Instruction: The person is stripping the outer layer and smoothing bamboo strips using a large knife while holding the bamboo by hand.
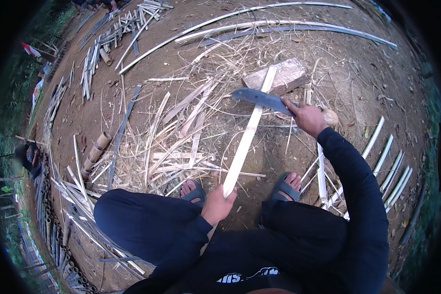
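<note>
My left hand (pixel 218 205) is closed around the near end of a long pale bamboo strip (pixel 245 144). The strip slants away from me, and its far end rests on a squared wooden block (pixel 279 76) on the ground. My right hand (pixel 309 119) grips a machete (pixel 262 98) by its handle, the rounded wooden end of which shows beside the wrist. The dark, broad blade points left and lies across the strip just on the near side of the block. Whether the edge bites into the strip cannot be made out.
Curly shavings and split bamboo offcuts (pixel 196 117) litter the dirt around the block. A bamboo pole section (pixel 98 149) lies at the left. Split strips (pixel 387 171) lie at the right, and long strips (pixel 279 24) stretch across the back. A person (pixel 30 156) is at the far left edge.
</note>
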The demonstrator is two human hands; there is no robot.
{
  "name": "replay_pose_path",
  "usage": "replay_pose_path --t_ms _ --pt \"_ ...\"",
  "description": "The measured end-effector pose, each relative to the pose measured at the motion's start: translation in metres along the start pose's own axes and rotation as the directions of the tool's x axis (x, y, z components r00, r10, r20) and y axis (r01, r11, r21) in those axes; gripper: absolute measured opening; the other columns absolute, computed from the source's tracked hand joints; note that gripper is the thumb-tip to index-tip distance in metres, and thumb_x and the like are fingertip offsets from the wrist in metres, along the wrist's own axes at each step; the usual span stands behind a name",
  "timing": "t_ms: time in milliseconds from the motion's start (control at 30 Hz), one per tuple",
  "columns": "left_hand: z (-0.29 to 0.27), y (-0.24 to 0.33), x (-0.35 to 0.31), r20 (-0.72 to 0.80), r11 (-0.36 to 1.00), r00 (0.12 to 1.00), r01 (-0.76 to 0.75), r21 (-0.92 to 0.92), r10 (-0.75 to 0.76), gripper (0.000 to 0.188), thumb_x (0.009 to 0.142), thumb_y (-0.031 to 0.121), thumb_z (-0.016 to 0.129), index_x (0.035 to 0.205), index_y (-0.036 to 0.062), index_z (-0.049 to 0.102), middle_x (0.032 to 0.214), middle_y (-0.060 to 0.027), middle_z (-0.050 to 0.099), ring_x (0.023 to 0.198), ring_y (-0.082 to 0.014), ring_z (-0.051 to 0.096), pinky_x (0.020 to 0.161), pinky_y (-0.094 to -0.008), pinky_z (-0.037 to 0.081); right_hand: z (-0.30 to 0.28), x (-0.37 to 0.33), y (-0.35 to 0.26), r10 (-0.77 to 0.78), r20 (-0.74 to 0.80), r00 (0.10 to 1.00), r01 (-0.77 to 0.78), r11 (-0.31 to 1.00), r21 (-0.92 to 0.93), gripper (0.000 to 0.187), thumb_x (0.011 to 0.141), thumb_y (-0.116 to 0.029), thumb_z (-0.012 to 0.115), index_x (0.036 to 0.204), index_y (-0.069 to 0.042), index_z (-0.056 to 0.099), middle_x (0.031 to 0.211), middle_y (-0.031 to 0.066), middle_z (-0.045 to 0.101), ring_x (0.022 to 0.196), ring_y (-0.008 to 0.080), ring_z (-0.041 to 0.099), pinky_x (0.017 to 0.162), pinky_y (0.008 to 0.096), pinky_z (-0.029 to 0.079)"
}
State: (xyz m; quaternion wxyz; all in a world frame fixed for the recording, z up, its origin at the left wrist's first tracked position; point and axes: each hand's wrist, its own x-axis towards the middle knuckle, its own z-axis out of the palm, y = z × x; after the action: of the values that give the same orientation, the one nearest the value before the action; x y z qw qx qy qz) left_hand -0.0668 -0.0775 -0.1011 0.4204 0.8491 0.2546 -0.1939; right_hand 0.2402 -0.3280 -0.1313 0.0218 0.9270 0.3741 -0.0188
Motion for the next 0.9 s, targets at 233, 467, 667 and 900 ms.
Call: replay_pose_path --t_ms 233,467,667,900 --pt "-0.001 -0.015 0.001 -0.084 0.996 0.993 -0.082 -0.025 0.079 0.041 0.096 0.037 0.060 0.095 -0.0043 0.060 0.076 -0.0249 0.065 0.073 -0.0419 0.066 0.067 -0.0450 0.050 -0.002 -0.009 -0.052 -0.275 -0.043 0.960 0.278 0.956 0.089 0.067 0.092 -0.015 0.053 0.154 -0.028 0.032 0.085 0.0188 0.063 0.063 0.0326 0.068 0.054 0.0468 0.054" --pt "0.000 -0.011 0.008 -0.062 0.996 0.996 -0.051 0.079 0.056 0.044 0.096 0.040 0.060 0.092 -0.0043 0.059 0.077 -0.0267 0.066 0.076 -0.0436 0.067 0.067 -0.0467 0.050 0.000 0.033 -0.004 0.081 0.073 0.994 -0.082 0.997 0.012 0.058 0.094 -0.014 0.050 0.151 -0.022 0.037 0.087 0.0213 0.065 0.067 0.0362 0.068 0.059 0.0476 0.055" --pt "0.002 -0.004 -0.001 -0.044 0.998 0.999 -0.003 0.063 0.006 0.044 0.095 0.039 0.061 0.093 -0.0045 0.059 0.077 -0.0274 0.066 0.077 -0.0452 0.066 0.068 -0.0484 0.051 0.003 0.016 0.008 -0.129 -0.032 0.991 0.127 0.990 -0.058 0.062 0.092 -0.011 0.051 0.151 -0.024 0.037 0.081 0.0179 0.065 0.060 0.0352 0.066 0.055 0.0471 0.054" --pt "0.002 -0.007 0.002 -0.082 0.996 0.996 -0.018 0.093 0.026 0.044 0.093 0.039 0.061 0.094 -0.0047 0.059 0.082 -0.0320 0.065 0.082 -0.0470 0.066 0.073 -0.0535 0.051 0.012 0.013 -0.010 -0.128 -0.015 0.992 0.128 0.992 0.001 0.061 0.092 -0.014 0.052 0.151 -0.021 0.037 0.084 0.0211 0.065 0.064 0.0355 0.068 0.058 0.0485 0.055"
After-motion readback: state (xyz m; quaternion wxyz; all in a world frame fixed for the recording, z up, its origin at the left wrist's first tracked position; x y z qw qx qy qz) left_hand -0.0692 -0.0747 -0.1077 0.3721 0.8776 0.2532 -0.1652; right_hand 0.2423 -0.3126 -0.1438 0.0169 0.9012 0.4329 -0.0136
